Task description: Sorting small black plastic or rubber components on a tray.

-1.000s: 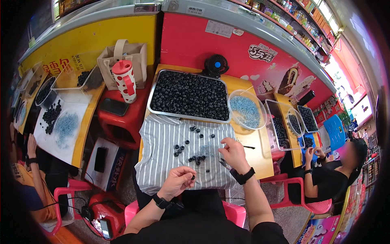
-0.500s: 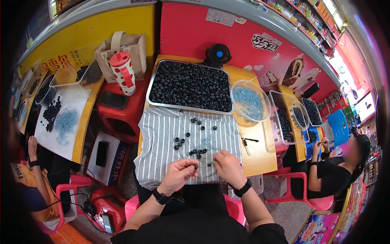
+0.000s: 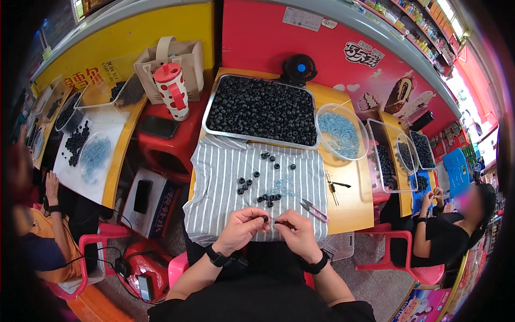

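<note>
My left hand (image 3: 242, 229) pinches a small black bead-like piece (image 3: 265, 219) between thumb and fingertips. Close beside it, my right hand (image 3: 296, 232) is closed in a pinch, with a small dark piece (image 3: 277, 222) at its fingertips. Both hands are over the near edge of a grey-and-white striped cloth (image 3: 214, 177). On the cloth, just beyond my hands, lie several loose black pieces (image 3: 270, 197) and a patch of tiny clear-blue pieces (image 3: 281, 187). Pink-handled thread snips (image 3: 315, 211) rest right of my right hand.
A metal tray (image 3: 257, 141) of black pieces stands beyond the cloth. Right of it are a round tub (image 3: 343, 155) of blue pieces and a thin tool (image 3: 333, 188). A small black fan (image 3: 300, 68) stands behind. People work at tables left and right.
My right hand has moved left and nearer to me, beside the left hand, uncovering the pink snips. The dark piece by it has left the cloth. The whole view has shifted slightly.
</note>
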Action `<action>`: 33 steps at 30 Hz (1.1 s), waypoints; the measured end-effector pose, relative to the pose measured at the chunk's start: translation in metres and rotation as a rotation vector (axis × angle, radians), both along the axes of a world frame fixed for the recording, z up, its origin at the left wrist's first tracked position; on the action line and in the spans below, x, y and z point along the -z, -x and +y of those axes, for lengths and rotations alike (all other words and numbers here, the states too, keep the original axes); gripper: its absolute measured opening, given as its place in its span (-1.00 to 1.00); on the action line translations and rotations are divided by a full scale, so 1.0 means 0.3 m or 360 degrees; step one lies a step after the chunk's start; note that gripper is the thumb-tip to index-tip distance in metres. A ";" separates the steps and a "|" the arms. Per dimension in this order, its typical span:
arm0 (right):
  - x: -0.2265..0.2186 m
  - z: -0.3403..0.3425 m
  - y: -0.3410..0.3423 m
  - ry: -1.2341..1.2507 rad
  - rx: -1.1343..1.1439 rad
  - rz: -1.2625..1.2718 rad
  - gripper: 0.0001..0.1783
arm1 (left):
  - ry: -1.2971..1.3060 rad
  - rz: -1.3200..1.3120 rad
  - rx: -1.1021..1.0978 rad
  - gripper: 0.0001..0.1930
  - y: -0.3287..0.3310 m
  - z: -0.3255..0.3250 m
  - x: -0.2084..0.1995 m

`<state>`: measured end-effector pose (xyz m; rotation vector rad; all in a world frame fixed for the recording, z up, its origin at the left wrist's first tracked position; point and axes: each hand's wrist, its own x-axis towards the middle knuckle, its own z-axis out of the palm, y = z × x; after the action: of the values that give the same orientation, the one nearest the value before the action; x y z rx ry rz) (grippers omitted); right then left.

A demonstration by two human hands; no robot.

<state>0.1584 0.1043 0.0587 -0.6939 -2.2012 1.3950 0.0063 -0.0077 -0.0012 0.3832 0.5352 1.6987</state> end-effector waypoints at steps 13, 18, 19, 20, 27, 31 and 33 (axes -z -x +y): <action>-0.039 -0.015 0.036 0.0090 -0.0177 0.0160 -0.91 | -0.0065 0.0162 0.0006 -0.78 -0.004 -0.004 -0.013; -0.039 -0.021 0.038 0.0105 -0.0149 0.0181 -0.91 | -0.0064 0.0193 0.0053 -0.78 0.002 -0.002 -0.014; -0.042 -0.021 0.037 0.0079 -0.0151 0.0170 -0.91 | -0.0071 0.0189 0.0049 -0.78 0.002 -0.003 -0.014; -0.045 -0.021 0.037 0.0071 -0.0168 0.0177 -0.91 | -0.0079 0.0184 0.0045 -0.78 0.002 -0.003 -0.014; -0.049 0.005 -0.007 -0.0217 -0.0097 0.0009 -0.90 | 0.0019 0.0101 -0.0028 -0.79 -0.005 -0.003 -0.004; 0.032 0.025 -0.021 -0.1069 -0.0125 -0.0296 -0.89 | -0.0004 0.0113 -0.0031 -0.79 -0.006 0.001 -0.017; 0.018 0.019 -0.031 -0.0818 -0.0023 -0.0240 -0.90 | -0.0004 0.0110 -0.0038 -0.79 -0.006 0.002 -0.016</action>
<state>0.1676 0.1101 0.0531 -0.6049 -2.5368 0.7413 0.0080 -0.0071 0.0035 0.4399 0.5905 1.7143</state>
